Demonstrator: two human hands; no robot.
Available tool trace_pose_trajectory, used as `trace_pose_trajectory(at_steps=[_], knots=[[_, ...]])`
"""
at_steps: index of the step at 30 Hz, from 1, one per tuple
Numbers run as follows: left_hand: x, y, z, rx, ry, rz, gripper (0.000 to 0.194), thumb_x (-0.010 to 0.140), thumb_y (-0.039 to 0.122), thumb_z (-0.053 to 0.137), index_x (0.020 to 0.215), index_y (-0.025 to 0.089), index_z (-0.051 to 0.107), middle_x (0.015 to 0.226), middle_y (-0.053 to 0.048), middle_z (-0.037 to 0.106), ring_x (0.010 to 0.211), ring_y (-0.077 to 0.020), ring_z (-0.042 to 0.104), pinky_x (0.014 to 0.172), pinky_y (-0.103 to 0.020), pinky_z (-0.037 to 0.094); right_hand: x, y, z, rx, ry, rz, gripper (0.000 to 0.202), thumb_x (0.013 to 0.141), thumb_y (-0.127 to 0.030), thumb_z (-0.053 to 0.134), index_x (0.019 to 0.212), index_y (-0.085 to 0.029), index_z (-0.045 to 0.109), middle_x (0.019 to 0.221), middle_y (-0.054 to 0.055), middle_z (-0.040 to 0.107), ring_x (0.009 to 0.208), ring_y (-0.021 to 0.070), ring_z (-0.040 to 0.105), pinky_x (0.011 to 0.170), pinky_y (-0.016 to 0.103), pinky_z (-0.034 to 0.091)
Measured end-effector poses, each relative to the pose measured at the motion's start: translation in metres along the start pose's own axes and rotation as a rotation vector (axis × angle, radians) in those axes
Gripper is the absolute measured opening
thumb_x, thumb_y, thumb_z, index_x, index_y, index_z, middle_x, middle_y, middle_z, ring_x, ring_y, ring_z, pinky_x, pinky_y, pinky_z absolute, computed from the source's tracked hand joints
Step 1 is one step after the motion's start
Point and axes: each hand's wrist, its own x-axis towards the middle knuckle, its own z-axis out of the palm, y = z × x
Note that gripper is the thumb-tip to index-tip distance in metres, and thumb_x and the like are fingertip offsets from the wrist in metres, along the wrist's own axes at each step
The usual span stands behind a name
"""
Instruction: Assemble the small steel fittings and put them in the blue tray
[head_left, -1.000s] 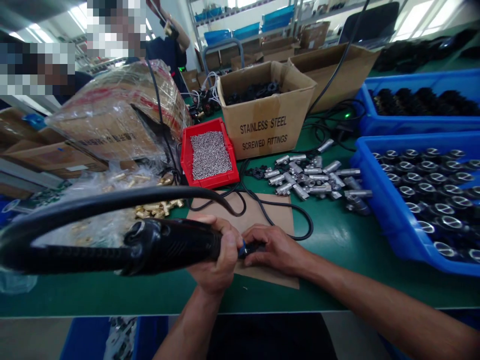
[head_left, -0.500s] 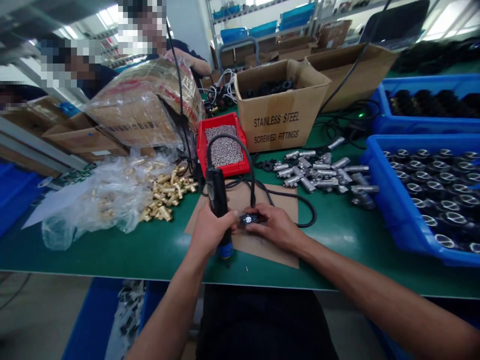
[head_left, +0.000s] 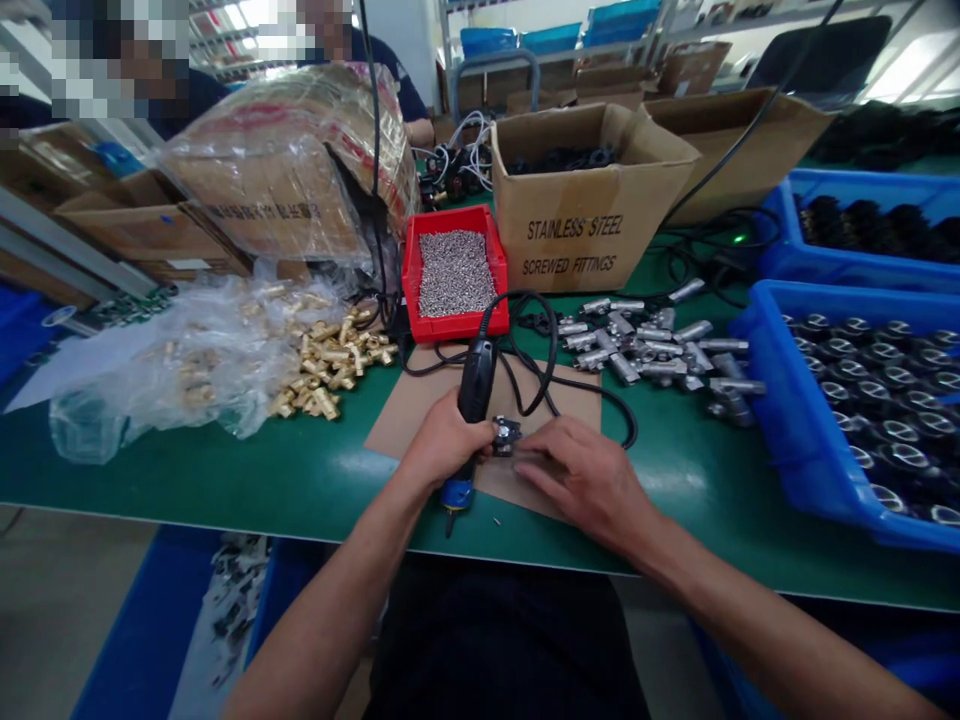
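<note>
My left hand (head_left: pixel 442 437) is wrapped round a black electric screwdriver (head_left: pixel 478 380), its blue-collared bit end tilted down toward the table's front edge. Against that hand's thumb tip sits a small black part with a shiny metal middle (head_left: pixel 506 436), above the cardboard sheet (head_left: pixel 405 405). My right hand (head_left: pixel 589 478) is just right of this part, thumb and forefinger apart, with nothing visible between them. Whether its fingertips still touch the part I cannot tell. A tiny screw-like piece (head_left: pixel 496 521) lies on the green table near the front edge.
Behind the sheet stands a red bin (head_left: pixel 414 290) of small metal pieces. Brass fittings (head_left: pixel 330 365) and plastic bags (head_left: pixel 172 380) lie left, silver metal parts (head_left: pixel 652 340) right. A blue crate (head_left: pixel 780 420) holds round black parts. A cardboard box (head_left: pixel 585 230) and the screwdriver's cable (head_left: pixel 555 360) are behind.
My right hand has drawn back to the right and its fingers have parted from the small black part. The screwdriver in my left hand now leans to the right at its top. The view has shifted.
</note>
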Motion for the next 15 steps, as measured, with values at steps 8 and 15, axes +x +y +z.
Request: trace_pose_trajectory(at_steps=[8,15], knots=[[0.004,-0.005,-0.003,0.060,0.007,0.015,0.022,0.068,0.019,0.065,0.087,0.017,0.054,0.060,0.002,0.061,0.051,-0.0147,0.061,0.044,-0.020,0.046,-0.013,-0.016,0.011,-0.077,-0.429,-0.172,0.020,0.095,-0.027,0.052,0.101,-0.024,0.070,0.086,0.004,0.062,0.080,0.0161,0.058,0.064,0.025,0.043],[0.005,-0.008,-0.004,0.046,0.012,0.008,0.020,0.068,0.019,0.065,0.085,0.017,0.054,0.060,0.002,0.061,0.052,-0.0148,0.061,0.044,-0.020,0.044,-0.002,-0.015,0.008,-0.110,-0.480,-0.248,0.020,0.094,-0.028,0.052,0.104,-0.024,0.069,0.085,0.003,0.062,0.080,0.0169,0.056,0.066,0.026,0.042]])
